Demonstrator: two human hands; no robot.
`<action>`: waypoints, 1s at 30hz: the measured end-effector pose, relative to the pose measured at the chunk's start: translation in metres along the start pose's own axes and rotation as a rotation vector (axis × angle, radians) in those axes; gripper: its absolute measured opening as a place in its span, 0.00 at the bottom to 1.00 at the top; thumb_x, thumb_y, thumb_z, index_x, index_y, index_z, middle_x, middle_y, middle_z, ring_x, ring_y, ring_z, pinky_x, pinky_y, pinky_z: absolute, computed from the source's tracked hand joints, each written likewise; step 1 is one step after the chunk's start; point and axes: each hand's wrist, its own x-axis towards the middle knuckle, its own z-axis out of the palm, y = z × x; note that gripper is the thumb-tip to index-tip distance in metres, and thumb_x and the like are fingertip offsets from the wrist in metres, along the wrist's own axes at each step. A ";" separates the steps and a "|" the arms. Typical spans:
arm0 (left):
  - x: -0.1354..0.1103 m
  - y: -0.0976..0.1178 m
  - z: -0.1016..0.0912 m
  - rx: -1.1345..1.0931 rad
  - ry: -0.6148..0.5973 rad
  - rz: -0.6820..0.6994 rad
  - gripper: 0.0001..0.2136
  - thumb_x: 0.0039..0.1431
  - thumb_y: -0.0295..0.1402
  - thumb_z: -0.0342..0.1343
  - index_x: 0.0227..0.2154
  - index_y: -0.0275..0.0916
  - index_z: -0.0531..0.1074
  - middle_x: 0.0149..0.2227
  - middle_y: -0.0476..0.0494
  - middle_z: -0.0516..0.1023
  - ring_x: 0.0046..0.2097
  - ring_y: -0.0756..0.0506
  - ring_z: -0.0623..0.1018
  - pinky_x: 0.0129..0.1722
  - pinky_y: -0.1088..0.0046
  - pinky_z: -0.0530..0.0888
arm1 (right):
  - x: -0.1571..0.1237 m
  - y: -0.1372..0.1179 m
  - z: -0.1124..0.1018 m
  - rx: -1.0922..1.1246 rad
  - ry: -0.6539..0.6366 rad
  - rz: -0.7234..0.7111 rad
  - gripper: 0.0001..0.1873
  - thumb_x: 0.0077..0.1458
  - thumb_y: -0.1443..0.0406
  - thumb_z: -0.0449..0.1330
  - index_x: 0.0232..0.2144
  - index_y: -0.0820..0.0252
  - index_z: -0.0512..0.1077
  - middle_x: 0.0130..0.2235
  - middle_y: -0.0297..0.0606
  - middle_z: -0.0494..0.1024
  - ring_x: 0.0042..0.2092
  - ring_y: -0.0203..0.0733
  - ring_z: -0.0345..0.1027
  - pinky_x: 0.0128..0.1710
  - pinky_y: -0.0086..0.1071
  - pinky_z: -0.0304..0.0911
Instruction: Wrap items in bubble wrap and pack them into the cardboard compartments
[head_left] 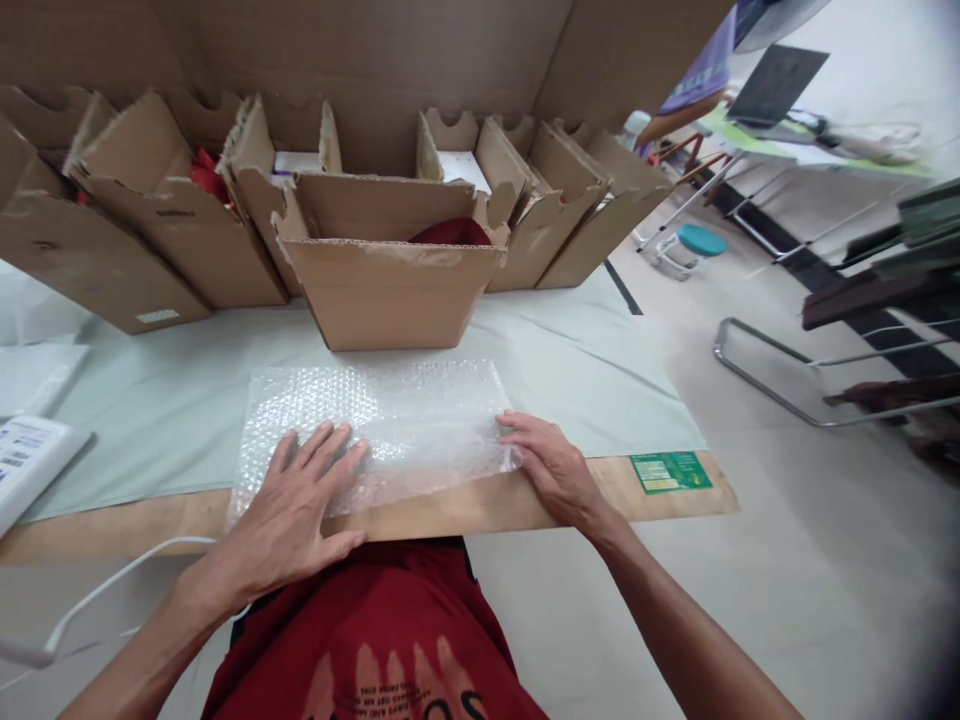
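At the far left, a white device (34, 455) is marked with blue print, too blurred to be read. On the leftmost carton (112, 265) a small white label (157, 316) is borne, and on the next carton (180, 230) a dark line of print; neither is legible. The left hand (292, 505) is laid flat with fingers spread on the left part of the bubble wrap (405, 400); nothing is gripped by it. The wrap is clear and glossy, roughly rectangular, closely dimpled at left and top and smoother toward the lower right. It is spread in front of the central carton (397, 300), across pale green cloth (592, 375) and the bare wooden table edge (487, 505). Below, dark lettering is seen upside down on a red shirt (360, 620); a large S is made out. The wrap's right edge is touched by the right hand's (551, 465) fingers; whether it is pinched cannot be told. Farther right, a green label (671, 472) with a pale yellow panel is stuck to the wood, its text unreadable.
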 end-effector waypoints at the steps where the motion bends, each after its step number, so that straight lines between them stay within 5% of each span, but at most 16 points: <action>1: -0.003 -0.005 -0.004 -0.032 -0.008 -0.013 0.37 0.57 0.43 0.58 0.69 0.43 0.59 0.72 0.36 0.60 0.73 0.31 0.59 0.70 0.39 0.55 | 0.002 -0.003 -0.001 0.101 0.037 0.069 0.13 0.69 0.62 0.53 0.43 0.54 0.78 0.55 0.43 0.82 0.59 0.48 0.74 0.60 0.48 0.68; 4: -0.016 -0.023 -0.018 -0.210 0.046 -0.133 0.29 0.57 0.37 0.54 0.64 0.44 0.67 0.66 0.42 0.72 0.67 0.34 0.70 0.70 0.45 0.60 | 0.008 -0.009 -0.006 0.343 0.104 0.282 0.16 0.68 0.54 0.55 0.40 0.55 0.78 0.49 0.42 0.84 0.51 0.47 0.77 0.54 0.43 0.71; 8: -0.021 -0.035 -0.035 -0.511 0.269 -0.561 0.14 0.60 0.43 0.56 0.45 0.48 0.79 0.50 0.48 0.84 0.55 0.35 0.80 0.62 0.49 0.73 | 0.012 -0.001 -0.007 0.576 0.133 0.491 0.20 0.64 0.47 0.58 0.35 0.57 0.76 0.39 0.41 0.83 0.34 0.43 0.76 0.40 0.40 0.74; 11: -0.010 -0.029 -0.041 -0.701 0.469 -0.824 0.13 0.58 0.48 0.60 0.38 0.46 0.79 0.40 0.47 0.86 0.49 0.35 0.83 0.61 0.47 0.74 | 0.008 0.010 -0.007 0.748 0.117 0.463 0.24 0.61 0.44 0.59 0.45 0.57 0.75 0.45 0.46 0.83 0.45 0.50 0.79 0.45 0.45 0.75; 14: 0.005 -0.021 -0.039 -0.851 0.534 -0.937 0.16 0.55 0.47 0.63 0.41 0.43 0.78 0.37 0.45 0.85 0.45 0.37 0.83 0.57 0.51 0.77 | 0.004 0.013 -0.010 0.774 0.044 0.418 0.35 0.54 0.45 0.66 0.57 0.56 0.69 0.55 0.50 0.79 0.54 0.53 0.76 0.48 0.45 0.74; 19: 0.010 -0.022 -0.027 -0.645 0.437 -0.989 0.13 0.52 0.44 0.61 0.37 0.42 0.79 0.41 0.45 0.84 0.49 0.36 0.81 0.58 0.53 0.74 | 0.013 0.006 -0.008 0.540 0.063 0.547 0.17 0.56 0.55 0.65 0.43 0.58 0.76 0.37 0.38 0.81 0.36 0.42 0.74 0.33 0.34 0.69; 22: 0.008 -0.028 -0.019 -0.401 0.376 -0.945 0.13 0.56 0.45 0.56 0.36 0.42 0.76 0.39 0.44 0.83 0.47 0.35 0.81 0.56 0.51 0.74 | 0.023 0.005 0.000 0.331 0.137 0.518 0.11 0.57 0.56 0.62 0.35 0.58 0.76 0.32 0.35 0.79 0.32 0.40 0.71 0.34 0.34 0.68; 26: 0.010 -0.033 -0.012 -0.130 0.262 -0.786 0.18 0.65 0.47 0.46 0.37 0.40 0.74 0.44 0.34 0.80 0.50 0.31 0.79 0.53 0.49 0.73 | 0.028 0.007 0.007 -0.046 0.155 0.462 0.12 0.58 0.59 0.61 0.41 0.57 0.76 0.33 0.37 0.80 0.34 0.44 0.74 0.40 0.38 0.70; 30: 0.011 -0.036 -0.017 -0.012 0.199 -0.800 0.26 0.66 0.51 0.46 0.55 0.36 0.70 0.49 0.29 0.77 0.54 0.26 0.77 0.50 0.44 0.73 | 0.030 0.013 0.005 -0.294 0.143 0.372 0.21 0.58 0.58 0.61 0.51 0.60 0.75 0.41 0.44 0.81 0.38 0.48 0.74 0.43 0.42 0.71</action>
